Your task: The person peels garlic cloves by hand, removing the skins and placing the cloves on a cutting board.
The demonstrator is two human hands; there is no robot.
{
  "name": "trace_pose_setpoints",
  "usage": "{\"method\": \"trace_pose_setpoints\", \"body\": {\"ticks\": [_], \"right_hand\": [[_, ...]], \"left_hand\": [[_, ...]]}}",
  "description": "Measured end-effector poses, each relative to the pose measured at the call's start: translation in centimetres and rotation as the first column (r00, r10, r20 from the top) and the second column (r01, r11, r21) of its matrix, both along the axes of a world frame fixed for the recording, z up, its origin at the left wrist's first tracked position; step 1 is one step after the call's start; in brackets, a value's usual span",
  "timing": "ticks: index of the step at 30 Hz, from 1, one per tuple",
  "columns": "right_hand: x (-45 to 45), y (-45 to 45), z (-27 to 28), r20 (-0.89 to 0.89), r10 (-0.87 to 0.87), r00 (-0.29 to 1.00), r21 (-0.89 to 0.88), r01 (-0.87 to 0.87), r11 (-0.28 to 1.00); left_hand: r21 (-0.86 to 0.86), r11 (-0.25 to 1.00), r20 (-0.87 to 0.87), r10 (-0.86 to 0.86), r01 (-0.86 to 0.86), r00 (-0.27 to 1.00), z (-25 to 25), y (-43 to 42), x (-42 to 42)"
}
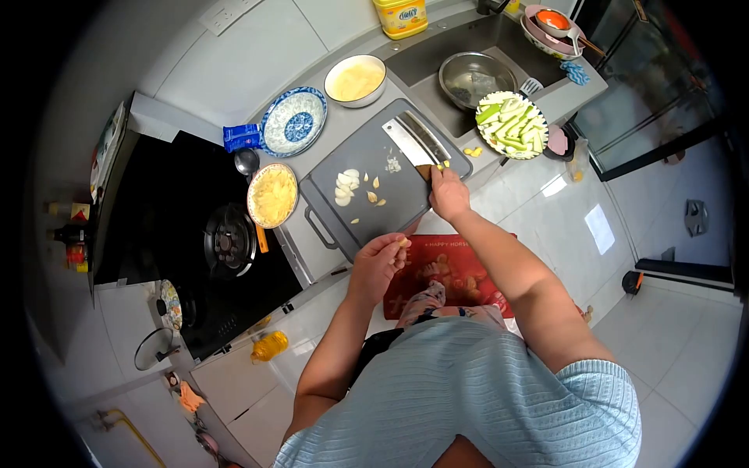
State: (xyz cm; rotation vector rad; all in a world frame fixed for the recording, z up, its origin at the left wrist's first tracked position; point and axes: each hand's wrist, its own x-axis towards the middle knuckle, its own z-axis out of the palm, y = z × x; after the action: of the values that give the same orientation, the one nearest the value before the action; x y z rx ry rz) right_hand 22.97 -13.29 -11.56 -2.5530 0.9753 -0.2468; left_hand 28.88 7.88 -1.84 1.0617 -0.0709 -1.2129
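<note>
One board [318, 189], right hand [450, 193] at its right end, fingers gripping the knife [409, 140], left hand [378, 264] by its near edge, fingers pinching a pale piece [403, 242], peeled garlic [344, 188] on its left half

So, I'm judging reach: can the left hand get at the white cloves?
Probably yes: nothing tall stands between the left hand and the white cloves, though its fingers seem to pinch a small piece.
</note>
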Motion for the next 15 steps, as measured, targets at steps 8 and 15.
{"method": "trace_pose_setpoints", "body": {"ticks": [8,15], "right_hand": [[-4.5,0.6,4.6,0.413,-0.096,0.906,0.090,0.064,0.994],[-14.8,4.4,9.6,0.624,-0.179,0.761,0.140,0.116,0.983]], "left_hand": [[-0.046,0.995,-0.192,-0.100,0.093,0.976,-1.0,-3.0,1.3],[-0.057,0.945,-0.275,-0.326,0.323,0.905,-0.4,-8.7,-2.4]]}}
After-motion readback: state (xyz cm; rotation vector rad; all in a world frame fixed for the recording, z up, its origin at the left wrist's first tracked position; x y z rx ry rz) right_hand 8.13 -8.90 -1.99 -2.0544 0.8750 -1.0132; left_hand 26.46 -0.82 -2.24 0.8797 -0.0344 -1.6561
